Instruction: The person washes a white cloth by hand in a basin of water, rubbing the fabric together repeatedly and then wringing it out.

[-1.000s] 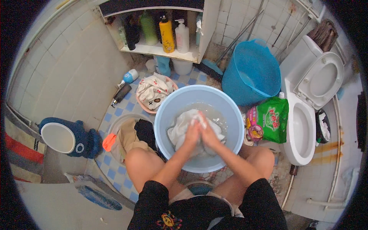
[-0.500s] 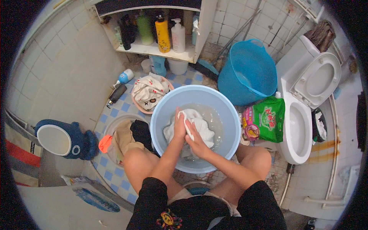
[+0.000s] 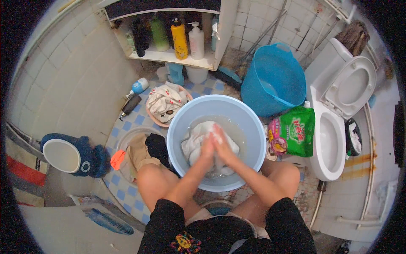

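A large light-blue basin (image 3: 175, 122) holds cloudy water and a wet white cloth garment (image 3: 194, 142). Over its middle, my left hand (image 3: 207, 147) and my right hand (image 3: 223, 148) press together with part of the cloth between them. The fingers are blurred by motion; the rest of the cloth spreads in the water around both hands. What kind of garment it is cannot be made out. Beyond the basin's left side, a pink basin (image 3: 149, 111) is heaped with a white cloth with red marks (image 3: 167, 101).
At the left, a pale basin (image 3: 122, 137) holds beige and black clothes. A green detergent pouch (image 3: 298, 131), a tall blue tub (image 3: 270, 80) and a toilet (image 3: 327, 144) stand at the right. Bottles line an open cabinet (image 3: 169, 55) at the back. A blue potty-like seat (image 3: 80, 154) is far left.
My hands have shifted against each other: the fingers now lie lower on the cloth, and the fold that stood up between my palms has gone down. The cloth has spread differently.
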`<state>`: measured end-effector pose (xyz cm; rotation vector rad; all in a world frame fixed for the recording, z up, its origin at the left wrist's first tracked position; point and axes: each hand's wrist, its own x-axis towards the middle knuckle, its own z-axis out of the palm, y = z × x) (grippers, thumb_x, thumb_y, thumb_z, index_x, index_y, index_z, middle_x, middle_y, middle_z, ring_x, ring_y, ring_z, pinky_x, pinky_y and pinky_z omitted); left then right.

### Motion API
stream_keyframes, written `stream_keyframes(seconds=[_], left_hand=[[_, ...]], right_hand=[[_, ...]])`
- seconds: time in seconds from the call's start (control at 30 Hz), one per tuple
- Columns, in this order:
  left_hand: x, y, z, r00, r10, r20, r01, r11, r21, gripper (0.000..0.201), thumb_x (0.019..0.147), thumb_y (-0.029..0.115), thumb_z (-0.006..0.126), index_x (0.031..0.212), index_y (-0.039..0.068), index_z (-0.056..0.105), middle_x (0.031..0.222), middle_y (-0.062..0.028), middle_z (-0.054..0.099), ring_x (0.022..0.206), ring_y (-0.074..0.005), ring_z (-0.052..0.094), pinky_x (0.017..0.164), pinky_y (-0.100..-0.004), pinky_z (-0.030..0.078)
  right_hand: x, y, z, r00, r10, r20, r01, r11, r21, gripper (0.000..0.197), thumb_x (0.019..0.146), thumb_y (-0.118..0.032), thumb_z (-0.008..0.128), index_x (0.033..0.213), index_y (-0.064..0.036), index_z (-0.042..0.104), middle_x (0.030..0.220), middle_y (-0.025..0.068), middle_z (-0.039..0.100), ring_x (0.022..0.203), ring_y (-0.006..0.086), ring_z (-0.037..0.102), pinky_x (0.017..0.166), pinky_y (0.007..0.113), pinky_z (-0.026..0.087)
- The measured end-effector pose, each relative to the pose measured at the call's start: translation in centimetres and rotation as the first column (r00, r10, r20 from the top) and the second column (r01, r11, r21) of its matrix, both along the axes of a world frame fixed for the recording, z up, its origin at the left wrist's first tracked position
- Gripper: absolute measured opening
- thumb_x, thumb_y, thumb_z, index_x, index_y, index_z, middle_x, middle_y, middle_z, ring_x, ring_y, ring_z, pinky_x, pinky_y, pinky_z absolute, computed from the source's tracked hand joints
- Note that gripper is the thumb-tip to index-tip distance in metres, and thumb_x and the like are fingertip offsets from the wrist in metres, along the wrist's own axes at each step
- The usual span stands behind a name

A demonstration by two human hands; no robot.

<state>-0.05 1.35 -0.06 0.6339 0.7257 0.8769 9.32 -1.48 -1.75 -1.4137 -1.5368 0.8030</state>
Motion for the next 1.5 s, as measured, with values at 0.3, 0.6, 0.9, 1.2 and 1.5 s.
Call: stream_keyframes(seconds=[0.3, 0.6, 0.9, 1.2, 1.5], left_hand=[[-0.6, 2.0, 1.6, 0.995, 0.047, -0.086, -0.069, 0.957, -0.281, 0.056, 0.090, 0.038, 0.037, 0.130, 0.000, 0.032, 0.128, -0.0132, 0.040, 0.120, -0.0222, 0.034, 0.101, -0.0322, 0.024], [1.4, -1.5, 0.3, 0.963, -0.031, -0.268, 0.074, 0.985, 0.154, 0.039, 0.089, 0.034, 0.039, 0.114, 0.005, 0.048, 0.106, -0.0088, 0.053, 0.096, -0.0201, 0.052, 0.082, -0.0342, 0.043], [1.2, -2.0, 0.1, 0.957, -0.007, -0.291, 0.028, 0.997, 0.068, 0.046, 0.090, 0.033, 0.036, 0.124, 0.002, 0.041, 0.123, -0.0095, 0.045, 0.110, -0.0201, 0.045, 0.090, -0.0327, 0.038], [-0.5, 1.3, 2.2, 0.986, 0.138, -0.098, -0.162, 0.938, -0.307, 0.047, 0.090, 0.031, 0.037, 0.125, -0.001, 0.039, 0.125, -0.0110, 0.043, 0.113, -0.0190, 0.042, 0.095, -0.0295, 0.031], [-2.1, 3.4, -3.5, 0.998, 0.011, -0.061, -0.022, 0.982, -0.185, 0.047, 0.089, 0.035, 0.037, 0.123, 0.003, 0.041, 0.122, -0.0087, 0.046, 0.111, -0.0219, 0.044, 0.094, -0.0354, 0.034]], right_hand=[[-2.1, -1.4, 0.3, 0.994, 0.027, 0.107, -0.043, 0.988, 0.145, 0.056, 0.091, -0.035, 0.034, 0.134, -0.0026, 0.023, 0.139, 0.0183, 0.021, 0.129, 0.0297, 0.019, 0.105, 0.035, 0.015], [2.7, 1.2, -0.4, 0.917, -0.264, -0.299, 0.189, 0.948, -0.257, 0.054, 0.090, -0.029, 0.034, 0.134, -0.0014, 0.022, 0.140, 0.0157, 0.022, 0.129, 0.0332, 0.020, 0.106, 0.037, 0.014], [3.5, 1.4, -1.7, 0.955, -0.124, -0.270, 0.102, 0.990, -0.096, 0.054, 0.089, -0.031, 0.035, 0.135, -0.0070, 0.022, 0.140, 0.0162, 0.021, 0.130, 0.0338, 0.016, 0.105, 0.040, 0.015], [-1.4, -1.1, 0.7, 0.984, 0.093, 0.154, -0.077, 0.991, -0.106, 0.058, 0.088, -0.035, 0.036, 0.136, -0.0071, 0.020, 0.141, 0.0149, 0.017, 0.131, 0.0323, 0.014, 0.105, 0.039, 0.015], [-2.7, -1.1, 1.0, 0.998, -0.055, 0.027, 0.053, 0.996, 0.078, 0.053, 0.086, -0.022, 0.043, 0.133, -0.0045, 0.027, 0.138, 0.0157, 0.027, 0.129, 0.0308, 0.021, 0.105, 0.036, 0.017]])
